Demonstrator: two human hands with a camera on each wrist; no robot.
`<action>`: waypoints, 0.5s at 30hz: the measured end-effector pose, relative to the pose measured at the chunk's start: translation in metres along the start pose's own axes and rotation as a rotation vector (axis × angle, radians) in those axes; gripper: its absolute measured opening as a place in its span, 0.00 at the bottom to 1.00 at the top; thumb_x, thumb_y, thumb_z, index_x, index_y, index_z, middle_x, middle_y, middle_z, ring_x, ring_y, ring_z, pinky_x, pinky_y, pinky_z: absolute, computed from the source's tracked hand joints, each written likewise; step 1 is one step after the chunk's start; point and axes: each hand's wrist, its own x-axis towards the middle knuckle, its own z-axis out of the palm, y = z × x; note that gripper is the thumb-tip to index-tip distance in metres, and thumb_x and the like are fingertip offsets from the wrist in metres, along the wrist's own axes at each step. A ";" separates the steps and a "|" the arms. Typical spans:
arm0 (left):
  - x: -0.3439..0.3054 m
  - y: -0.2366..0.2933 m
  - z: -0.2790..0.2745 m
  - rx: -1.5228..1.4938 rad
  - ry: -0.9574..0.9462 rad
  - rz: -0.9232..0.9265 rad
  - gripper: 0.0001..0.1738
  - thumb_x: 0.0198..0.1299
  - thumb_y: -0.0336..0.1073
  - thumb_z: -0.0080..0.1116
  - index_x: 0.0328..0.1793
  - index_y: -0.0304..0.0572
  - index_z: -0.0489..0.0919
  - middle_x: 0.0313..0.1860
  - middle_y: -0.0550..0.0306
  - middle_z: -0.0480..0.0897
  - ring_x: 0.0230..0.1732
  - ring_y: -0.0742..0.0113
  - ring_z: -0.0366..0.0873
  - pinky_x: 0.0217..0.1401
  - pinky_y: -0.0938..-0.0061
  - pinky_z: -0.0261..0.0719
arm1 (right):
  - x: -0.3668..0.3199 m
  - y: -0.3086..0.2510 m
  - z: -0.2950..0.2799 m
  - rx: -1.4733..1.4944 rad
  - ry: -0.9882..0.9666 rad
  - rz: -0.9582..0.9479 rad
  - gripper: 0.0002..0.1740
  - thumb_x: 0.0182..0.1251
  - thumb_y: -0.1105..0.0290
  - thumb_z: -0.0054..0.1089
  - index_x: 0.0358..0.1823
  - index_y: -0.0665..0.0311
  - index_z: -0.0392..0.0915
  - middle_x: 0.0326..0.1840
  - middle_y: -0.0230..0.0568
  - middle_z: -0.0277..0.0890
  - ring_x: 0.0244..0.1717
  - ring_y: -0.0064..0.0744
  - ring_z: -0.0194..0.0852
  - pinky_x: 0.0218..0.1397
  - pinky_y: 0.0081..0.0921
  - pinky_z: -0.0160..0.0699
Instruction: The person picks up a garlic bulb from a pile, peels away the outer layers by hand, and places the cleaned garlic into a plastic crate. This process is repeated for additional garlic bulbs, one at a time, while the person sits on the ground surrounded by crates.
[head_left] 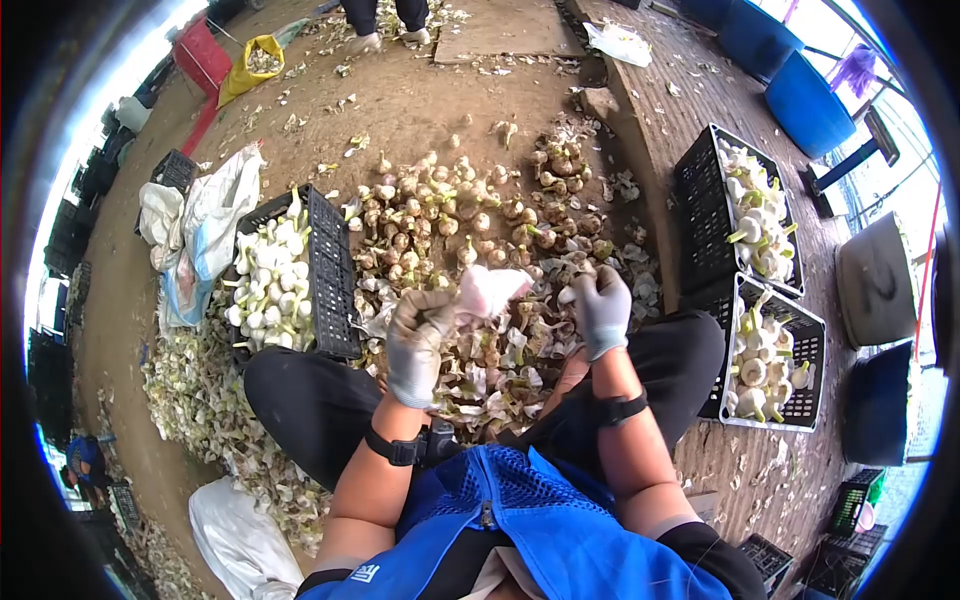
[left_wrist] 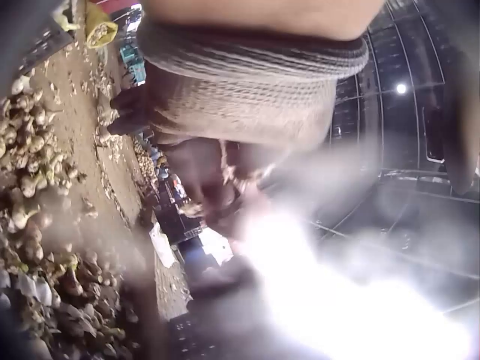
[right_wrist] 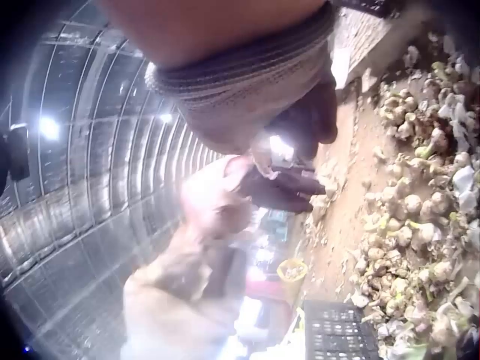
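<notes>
A blurred pinkish-white garlic bulb (head_left: pixel 487 291) is at the fingertips of my gloved left hand (head_left: pixel 418 338), which grips it above the heap. The same garlic bulb (right_wrist: pixel 214 196) appears large and smeared in the right wrist view, beside the left hand (right_wrist: pixel 171 279). My gloved right hand (head_left: pixel 604 312) is raised a short way to the right, apart from the bulb, with its fingers bent; I cannot tell whether they pinch anything. Under and beyond both hands lies a heap of untrimmed garlic bulbs (head_left: pixel 425 215). Loose garlic skins (head_left: pixel 500 375) cover the ground between the legs.
A black crate (head_left: pixel 333 270) of cleaned white garlic stands at the left knee. Two more crates of garlic, a rear crate (head_left: pixel 697 205) and a front crate (head_left: pixel 815 385), stand at right. White sacks (head_left: pixel 222 205) lie at left. Another person's legs (head_left: pixel 385 15) show at the far end.
</notes>
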 end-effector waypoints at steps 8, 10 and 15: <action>0.004 0.002 -0.001 0.486 -0.168 0.046 0.10 0.62 0.24 0.57 0.49 0.40 0.75 0.46 0.59 0.80 0.41 0.75 0.76 0.44 0.82 0.76 | -0.025 0.003 0.025 0.402 -0.718 -0.001 0.25 0.69 0.49 0.53 0.46 0.68 0.75 0.34 0.39 0.77 0.27 0.26 0.75 0.32 0.21 0.76; 0.005 -0.001 -0.001 0.540 -0.157 0.044 0.11 0.62 0.25 0.56 0.51 0.40 0.74 0.46 0.58 0.80 0.42 0.72 0.77 0.43 0.80 0.77 | -0.023 -0.008 0.010 0.666 -0.819 0.091 0.23 0.68 0.50 0.55 0.43 0.66 0.76 0.31 0.39 0.78 0.23 0.27 0.74 0.31 0.22 0.76; 0.005 -0.002 -0.004 -0.382 -0.155 -0.414 0.18 0.67 0.37 0.48 0.60 0.36 0.71 0.46 0.47 0.80 0.47 0.56 0.80 0.50 0.60 0.85 | -0.002 0.000 0.000 1.523 -0.752 0.170 0.13 0.58 0.65 0.58 0.22 0.53 0.63 0.16 0.26 0.62 0.19 0.23 0.70 0.30 0.27 0.75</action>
